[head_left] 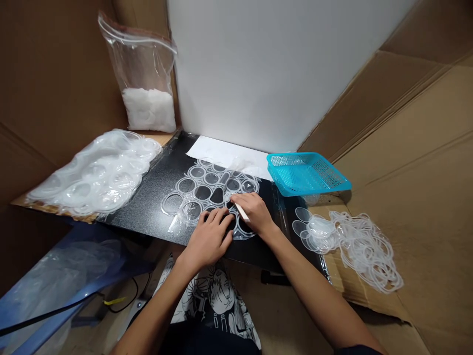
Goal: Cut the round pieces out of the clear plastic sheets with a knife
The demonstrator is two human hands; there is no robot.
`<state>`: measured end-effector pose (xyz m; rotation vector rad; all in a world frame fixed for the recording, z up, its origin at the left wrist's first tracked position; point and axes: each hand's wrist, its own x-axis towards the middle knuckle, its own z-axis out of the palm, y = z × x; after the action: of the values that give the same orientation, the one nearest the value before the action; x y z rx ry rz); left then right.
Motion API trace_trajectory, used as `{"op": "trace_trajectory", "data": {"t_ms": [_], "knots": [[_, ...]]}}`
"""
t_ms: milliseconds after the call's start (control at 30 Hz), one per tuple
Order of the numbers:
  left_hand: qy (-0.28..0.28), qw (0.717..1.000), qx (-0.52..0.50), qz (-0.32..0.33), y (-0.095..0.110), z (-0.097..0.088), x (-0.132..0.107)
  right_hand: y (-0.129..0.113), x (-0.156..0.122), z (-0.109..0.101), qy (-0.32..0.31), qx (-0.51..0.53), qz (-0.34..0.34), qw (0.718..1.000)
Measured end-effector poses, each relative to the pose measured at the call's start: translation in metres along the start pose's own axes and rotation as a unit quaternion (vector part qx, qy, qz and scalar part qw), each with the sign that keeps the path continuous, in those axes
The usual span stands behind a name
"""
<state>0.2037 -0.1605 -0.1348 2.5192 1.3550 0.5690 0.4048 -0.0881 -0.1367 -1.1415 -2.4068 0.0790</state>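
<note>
A clear plastic sheet (203, 192) with several round shapes in it lies on the black board in front of me. My left hand (210, 235) rests on the sheet's near edge, palm down with fingers spread. To its right, my right hand (254, 209) is closed around a thin pale stick-like tool (242, 212); its tip is hidden, so I cannot tell its exact kind. The fingers of this hand touch the sheet near its right side. White paper (214, 149) lies at the sheet's far edge.
A turquoise basket (314, 187) stands at the back right. Clear discs (303, 214) and a heap of clear rings (369, 251) lie at right. At left is a stack of moulded clear sheets (96, 172), with a zip bag of white material (150, 108) behind. Cardboard walls flank the board (148, 217).
</note>
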Motion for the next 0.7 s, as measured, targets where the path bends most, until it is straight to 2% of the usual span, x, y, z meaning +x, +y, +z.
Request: {"op": "trace_trajectory", "data": {"t_ms": [67,200,233,267,300,367,433,567,633,700], "knots": [[-0.002,1.0,-0.003,-0.001,0.0,-0.001,0.0,0.011,0.006,-0.004,0.041,-0.032,0.029,0.998],[0.007,1.0,-0.014,-0.001,-0.001,-0.002,-0.004,0.033,0.004,-0.024,0.216,-0.023,0.114,0.97],[0.01,1.0,-0.016,0.0,-0.002,-0.004,-0.005,0.035,-0.001,-0.029,0.241,-0.009,0.125,0.962],[0.013,1.0,-0.018,0.003,-0.003,-0.005,-0.006,0.035,-0.007,-0.034,0.24,0.009,0.127,0.962],[0.014,1.0,-0.021,0.008,-0.003,-0.007,-0.006,0.033,-0.014,-0.037,0.213,0.03,0.12,0.969],[0.01,0.999,-0.029,0.022,0.0,-0.012,-0.006,0.025,-0.029,-0.038,0.118,0.082,0.106,0.984],[0.008,0.999,-0.034,0.038,0.007,-0.015,-0.005,0.017,-0.041,-0.034,0.048,0.147,0.13,0.979],[-0.002,0.997,-0.025,0.075,0.029,-0.01,0.0,0.009,-0.05,-0.027,0.037,0.275,0.228,0.933],[-0.019,0.996,-0.021,0.087,0.038,-0.002,0.0,0.01,-0.05,-0.027,0.021,0.312,0.233,0.921],[-0.031,0.995,-0.016,0.089,0.041,0.006,-0.001,0.01,-0.049,-0.029,0.007,0.318,0.214,0.924]]}}
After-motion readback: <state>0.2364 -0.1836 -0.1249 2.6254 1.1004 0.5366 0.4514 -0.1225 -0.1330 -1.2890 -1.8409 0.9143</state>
